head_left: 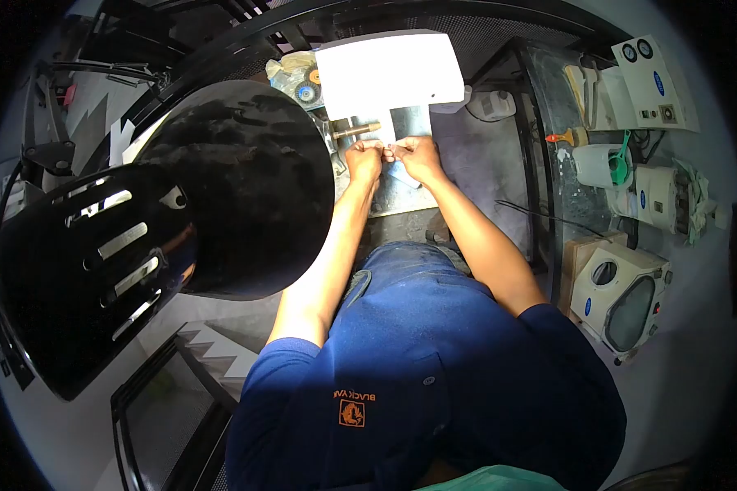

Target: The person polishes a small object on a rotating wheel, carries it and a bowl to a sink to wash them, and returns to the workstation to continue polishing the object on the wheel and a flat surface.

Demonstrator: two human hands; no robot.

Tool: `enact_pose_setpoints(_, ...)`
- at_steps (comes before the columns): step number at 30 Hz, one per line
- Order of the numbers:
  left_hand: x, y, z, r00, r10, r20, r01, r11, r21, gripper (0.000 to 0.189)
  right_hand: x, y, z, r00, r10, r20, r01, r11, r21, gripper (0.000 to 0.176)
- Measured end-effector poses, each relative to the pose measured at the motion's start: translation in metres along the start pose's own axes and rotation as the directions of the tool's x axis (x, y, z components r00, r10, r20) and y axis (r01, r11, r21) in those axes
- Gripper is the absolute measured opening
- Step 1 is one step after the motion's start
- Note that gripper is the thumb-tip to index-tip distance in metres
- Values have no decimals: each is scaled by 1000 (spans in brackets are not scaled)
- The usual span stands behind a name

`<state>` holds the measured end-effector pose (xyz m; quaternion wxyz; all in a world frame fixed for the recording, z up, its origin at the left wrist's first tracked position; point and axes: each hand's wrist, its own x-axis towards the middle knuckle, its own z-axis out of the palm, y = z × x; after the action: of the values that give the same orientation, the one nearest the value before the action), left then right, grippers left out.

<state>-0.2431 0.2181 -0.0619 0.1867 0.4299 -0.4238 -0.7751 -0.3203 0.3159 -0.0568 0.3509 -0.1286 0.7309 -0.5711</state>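
My left hand point(364, 162) and my right hand point(418, 159) meet over a small metal-topped bench point(397, 202). Their fingertips are pinched together around something too small to make out. A brass-coloured spindle point(358, 131) points sideways just above my left hand. Beyond both hands hangs a bright white panel point(389, 72), strongly lit. Under my right hand lies a bluish flat piece point(402, 175), partly covered by the fingers.
A large black lamp or hood point(246, 188) fills the left side. Wheel-shaped discs point(307, 92) lie behind the spindle. On the right shelf are a brush point(567, 137), a tub point(594, 166) with a green scoop point(618, 168), and a white machine point(622, 299).
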Motion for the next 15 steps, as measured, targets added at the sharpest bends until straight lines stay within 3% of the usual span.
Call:
enact_pose_setpoints(2, -2, -1, -2, 1000, -10, 13, 10, 1000, -22, 8, -2, -8, 0, 998, -61, 5, 61, 975, -214, 10)
enact_pose_setpoints(7, -5, -3, -1, 1000, -22, -9, 21, 996, -92, 9, -2, -14, -4, 998, -69, 1, 68, 982, -174, 10)
enact_pose_setpoints(9, -6, 0, -3, 1000, -28, 3, 28, 996, -82, 10, -2, -20, -4, 999, -33, 27, 39, 957, -287, 10)
enact_pose_setpoints(15, -5, -3, 1, 997, -76, 35, 81, 982, -170, 9, 16, -10, -15, 994, -28, 102, 56, 957, -284, 10)
